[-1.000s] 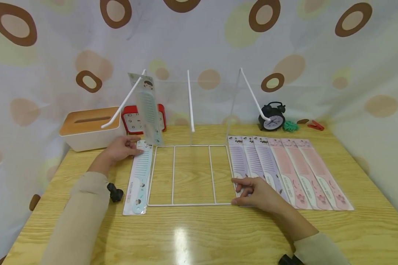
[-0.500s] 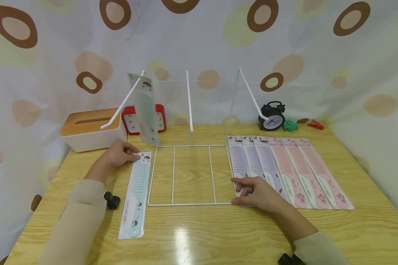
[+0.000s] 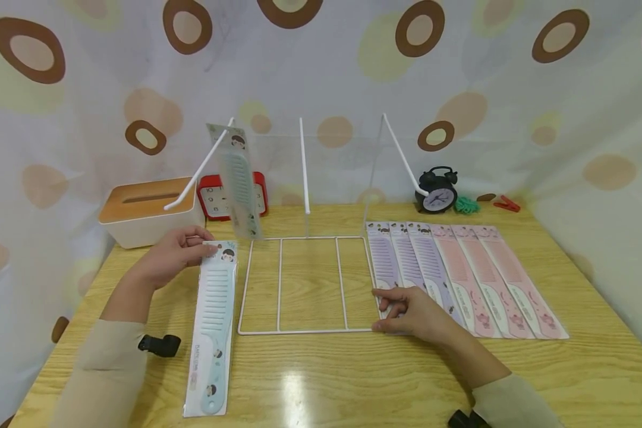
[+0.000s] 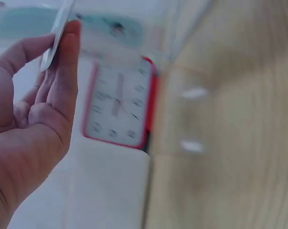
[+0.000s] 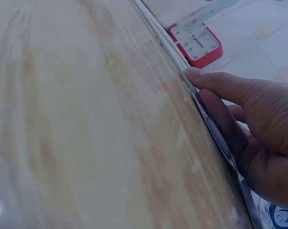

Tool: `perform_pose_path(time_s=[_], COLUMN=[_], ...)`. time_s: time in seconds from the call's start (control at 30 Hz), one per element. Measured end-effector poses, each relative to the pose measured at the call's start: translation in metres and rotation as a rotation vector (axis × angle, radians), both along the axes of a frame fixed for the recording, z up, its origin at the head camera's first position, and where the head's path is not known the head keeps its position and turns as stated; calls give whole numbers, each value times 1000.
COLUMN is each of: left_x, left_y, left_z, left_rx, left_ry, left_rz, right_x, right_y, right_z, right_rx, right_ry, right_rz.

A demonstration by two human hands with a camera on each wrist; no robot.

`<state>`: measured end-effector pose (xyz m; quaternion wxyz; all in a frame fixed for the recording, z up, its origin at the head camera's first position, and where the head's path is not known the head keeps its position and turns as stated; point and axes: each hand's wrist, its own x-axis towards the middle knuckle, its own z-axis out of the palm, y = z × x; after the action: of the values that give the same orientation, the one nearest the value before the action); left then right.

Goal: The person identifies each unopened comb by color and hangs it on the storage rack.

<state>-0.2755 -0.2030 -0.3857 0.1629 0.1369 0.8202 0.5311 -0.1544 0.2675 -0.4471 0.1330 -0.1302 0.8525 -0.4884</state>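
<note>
My left hand [image 3: 166, 258] pinches the top end of a light blue comb in a clear package [image 3: 211, 339]. In the left wrist view the package [image 4: 58, 33] is seen edge-on between thumb and fingers. My right hand [image 3: 412, 312] holds the front right corner of a white wire display rack [image 3: 305, 331], its thumb by the front bar. Another packaged blue comb [image 3: 239, 178] hangs from the rack's left prong. The middle prong [image 3: 304, 166] and right prong [image 3: 403, 154] are bare.
Right of the rack lie packaged purple combs [image 3: 430, 255] and pink combs [image 3: 478, 279], side by side. Behind stand a tissue box [image 3: 150, 226], a red clock [image 3: 214, 199] and a black alarm clock [image 3: 437, 193]. A green scrunchie [image 3: 466, 205] and red clip [image 3: 507, 204] lie back right.
My left hand has drawn the packaged blue comb toward me and slightly left, away from the rack's left side, and its top end is now raised. My right hand stays at the rack's corner.
</note>
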Motion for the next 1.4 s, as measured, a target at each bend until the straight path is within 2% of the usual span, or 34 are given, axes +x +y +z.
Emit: perform_pose_path(time_s=[0.1,0.33,0.4,0.5,0.57,0.63,0.7,0.83,0.93,1.07,1.23,1.33,1.4], left_x=[19,63,72,80,82,82,82,82,82,80,77,74,72], left_y=[2,13,16,18,18,19,19,21,23,24,22,22,25], left_z=[19,63,74,88,95,101,105,107,109,111,109,107,109], left_rx=[175,545,646,736,749,725,722,777,815,855,915,864,787], left_ry=[54,285,352,455,514,557,585,622,618,548,464,456,457], left_rz=[-8,-83,-78,-23,29,76,82,33,-9,-92,-213,-159,-56], right_x=[0,0,0,0,-1,0,0,0,1,1,1,1,0], right_y=[0,0,0,1,1,1,1,0,0,0,0,-1,-1], right_z=[0,0,0,0,0,-1,-1,-1,0,1,2,2,2], right_rx=[3,2,-4,-15,-20,-19,-17,-13,-12,-16,-20,-23,-25], right_ry=[2,0,-3,-5,-6,-3,1,6,3,-4,-3,-3,-6], right_rz=[4,0,-1,-3,-1,-1,1,5,5,7,19,22,20])
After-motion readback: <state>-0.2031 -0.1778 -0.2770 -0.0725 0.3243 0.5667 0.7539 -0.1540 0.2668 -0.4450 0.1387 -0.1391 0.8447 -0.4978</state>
